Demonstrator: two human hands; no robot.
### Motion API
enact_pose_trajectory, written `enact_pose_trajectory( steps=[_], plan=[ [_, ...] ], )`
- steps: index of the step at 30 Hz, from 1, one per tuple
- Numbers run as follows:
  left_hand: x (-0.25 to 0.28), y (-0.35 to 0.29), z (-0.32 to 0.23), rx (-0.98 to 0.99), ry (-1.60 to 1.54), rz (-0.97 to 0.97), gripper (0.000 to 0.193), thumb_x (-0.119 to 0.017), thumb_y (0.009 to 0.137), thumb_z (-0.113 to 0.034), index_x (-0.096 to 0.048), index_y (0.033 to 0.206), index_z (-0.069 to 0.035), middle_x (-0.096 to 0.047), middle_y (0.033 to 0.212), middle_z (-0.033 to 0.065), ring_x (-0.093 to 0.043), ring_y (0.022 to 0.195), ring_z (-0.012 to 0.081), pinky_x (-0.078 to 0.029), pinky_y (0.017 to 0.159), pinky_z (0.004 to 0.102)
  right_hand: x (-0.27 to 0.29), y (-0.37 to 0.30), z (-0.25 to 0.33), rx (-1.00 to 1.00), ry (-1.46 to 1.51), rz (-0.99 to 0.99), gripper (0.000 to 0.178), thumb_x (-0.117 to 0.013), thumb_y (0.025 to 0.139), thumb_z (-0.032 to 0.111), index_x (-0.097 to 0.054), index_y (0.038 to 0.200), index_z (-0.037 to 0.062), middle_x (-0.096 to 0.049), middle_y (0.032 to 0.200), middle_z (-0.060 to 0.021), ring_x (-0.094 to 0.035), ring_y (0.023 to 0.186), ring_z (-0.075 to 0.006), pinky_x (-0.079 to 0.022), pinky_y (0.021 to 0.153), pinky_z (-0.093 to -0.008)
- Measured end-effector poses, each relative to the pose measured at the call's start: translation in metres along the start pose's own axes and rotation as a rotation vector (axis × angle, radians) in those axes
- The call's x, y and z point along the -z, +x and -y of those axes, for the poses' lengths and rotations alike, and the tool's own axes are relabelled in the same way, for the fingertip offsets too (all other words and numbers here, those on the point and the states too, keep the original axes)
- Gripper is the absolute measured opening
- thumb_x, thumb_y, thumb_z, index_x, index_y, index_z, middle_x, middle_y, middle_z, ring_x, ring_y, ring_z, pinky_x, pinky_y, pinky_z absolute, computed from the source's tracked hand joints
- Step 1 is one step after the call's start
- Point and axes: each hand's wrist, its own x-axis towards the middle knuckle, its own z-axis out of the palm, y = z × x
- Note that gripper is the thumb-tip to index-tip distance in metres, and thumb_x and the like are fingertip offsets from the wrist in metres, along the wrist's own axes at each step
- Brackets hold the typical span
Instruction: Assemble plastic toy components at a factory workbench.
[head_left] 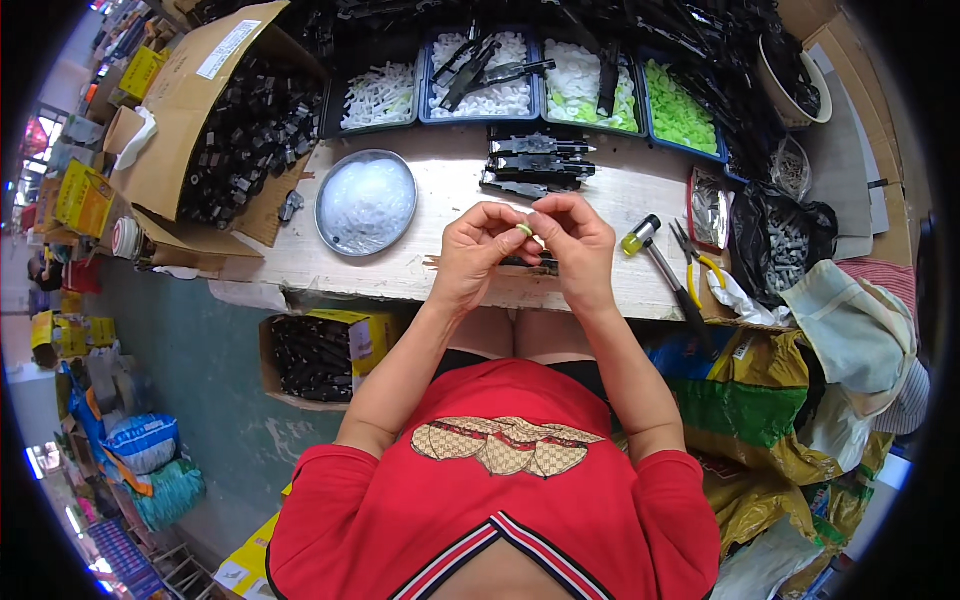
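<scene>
Small pale green piece (524,229) pinched at left fingertips, over the bench's front edge.
Left hand (471,250): thumb and index closed on it. Right hand (582,242): thumb and index nearly together just beside it; can't tell if they grip it too. Piece is light yellowish green, mostly covered by fingertips, full shape unclear. Outward: black parts (540,162) stacked on whitish bench (450,165), round dish (322,222) left, bright green pieces (680,108) far right.

The left hand (472,245) and right hand (585,240) are pinching side by side, fingertips (508,240) close together, bare forearms (405,375) slanting inward.
</scene>
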Motion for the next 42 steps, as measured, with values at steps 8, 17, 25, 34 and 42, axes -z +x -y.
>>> enact_pose_trajectory(
  steps=[8,17,25,34,42],
  plan=[
    [0.0,-0.005,-0.003,-0.114,0.124,0.066,0.011,-0.059,0.081,0.004,-0.058,0.092,0.001,-0.06,0.09,0.0104,-0.063,0.078,0.0181,-0.056,0.068,0.0305,0.01,0.009,0.004,-0.251,0.295,0.034,0.013,-0.066,0.08,0.006,-0.059,0.091,0.0042,-0.054,0.071,0.0013,-0.044,0.053,-0.005,-0.033,0.047,-0.0189],
    [-0.004,-0.006,-0.003,-0.197,0.306,0.069,0.011,-0.059,0.08,0.007,-0.057,0.09,0.002,-0.058,0.09,0.0119,-0.061,0.077,0.0196,-0.056,0.066,0.032,0.015,0.009,0.004,-0.354,0.317,0.096,0.014,-0.066,0.079,0.006,-0.059,0.091,0.0037,-0.053,0.069,0.0017,-0.044,0.053,-0.0052,-0.032,0.045,-0.0197],
    [-0.008,-0.008,0.001,-0.406,0.617,0.04,0.014,-0.061,0.077,0.009,-0.06,0.088,0.001,-0.059,0.087,0.0086,-0.06,0.077,0.0145,-0.052,0.067,0.0242,0.009,0.002,0.002,-0.385,0.366,0.018,0.01,-0.066,0.079,0.006,-0.059,0.086,0.0044,-0.054,0.069,0.0018,-0.044,0.053,-0.0046,-0.032,0.045,-0.0191],
    [0.0,-0.012,0.002,-0.355,0.618,0.011,0.012,-0.06,0.079,0.007,-0.06,0.089,0.001,-0.06,0.088,0.0083,-0.061,0.076,0.0144,-0.053,0.067,0.0243,0.003,-0.01,-0.003,0.167,-0.32,0.022,0.007,-0.061,0.081,0.002,-0.063,0.088,0.0012,-0.059,0.072,-0.0032,-0.052,0.059,-0.0089,-0.041,0.054,-0.0196],
    [0.003,-0.014,0.002,-0.298,0.544,0.002,0.01,-0.057,0.083,0.005,-0.06,0.091,0.001,-0.06,0.089,0.0077,-0.062,0.077,0.0133,-0.053,0.069,0.0234,0.01,-0.009,-0.004,0.577,-0.679,0.136,0.012,-0.059,0.081,-0.003,-0.063,0.091,0.0006,-0.062,0.084,-0.0073,-0.057,0.062,-0.0113,-0.045,0.054,-0.0214]
  ],
)
